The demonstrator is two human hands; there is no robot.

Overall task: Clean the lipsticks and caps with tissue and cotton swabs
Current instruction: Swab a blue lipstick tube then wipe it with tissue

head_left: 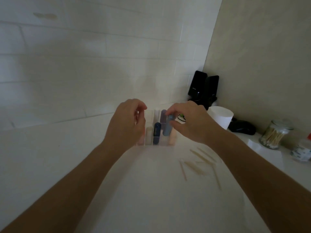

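Observation:
A clear organizer stands on the white counter in front of me, with several capsule-shaped lipsticks upright in its slots. Among them are a dark blue lipstick and a pale beige one. My right hand pinches a light blue lipstick at its top, over the organizer's right side. My left hand hovers at the organizer's left edge with its fingers curled and apart, and nothing shows in it. Several loose cotton swabs lie on the counter to the right.
A white tissue roll stands at the right rear, with two black speakers behind it in the corner. A glass jar of cotton swabs and a small patterned pot stand at the far right. A white tiled wall rises behind the counter.

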